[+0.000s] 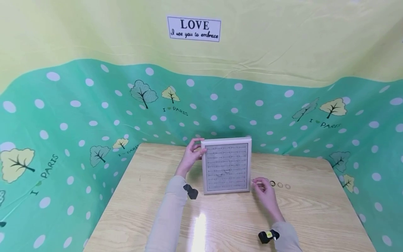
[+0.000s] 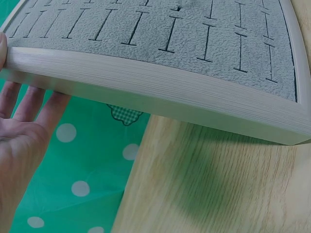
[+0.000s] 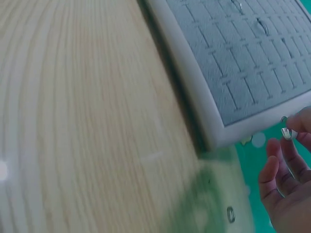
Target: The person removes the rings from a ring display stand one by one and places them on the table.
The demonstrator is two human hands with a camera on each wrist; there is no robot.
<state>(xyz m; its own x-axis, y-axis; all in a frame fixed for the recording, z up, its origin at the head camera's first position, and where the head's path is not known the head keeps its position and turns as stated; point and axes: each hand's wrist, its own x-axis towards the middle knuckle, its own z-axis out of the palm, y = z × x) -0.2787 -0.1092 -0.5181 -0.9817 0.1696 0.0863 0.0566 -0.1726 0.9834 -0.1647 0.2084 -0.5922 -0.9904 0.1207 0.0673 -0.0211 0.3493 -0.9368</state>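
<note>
A ring display tray (image 1: 226, 140) with a pale frame and grey slotted foam stands tilted up on the table, its face toward me. My left hand (image 1: 190, 155) grips its upper left edge, thumb on the front and fingers behind the frame. Two rings sit in the foam slots, one of them a silver ring (image 3: 263, 26). Just off the tray's lower right side, my right hand (image 1: 265, 191) pinches a small shiny ring (image 3: 286, 132) between thumb and fingertip. To the right of that hand lie a black ring (image 1: 272, 183) and two paler rings (image 1: 280, 185).
The wooden table (image 1: 141, 210) meets a green dotted cloth (image 1: 176, 122) hanging close behind the tray. A black wrist camera (image 1: 190, 191) sits on the left sleeve, another (image 1: 267, 236) on the right.
</note>
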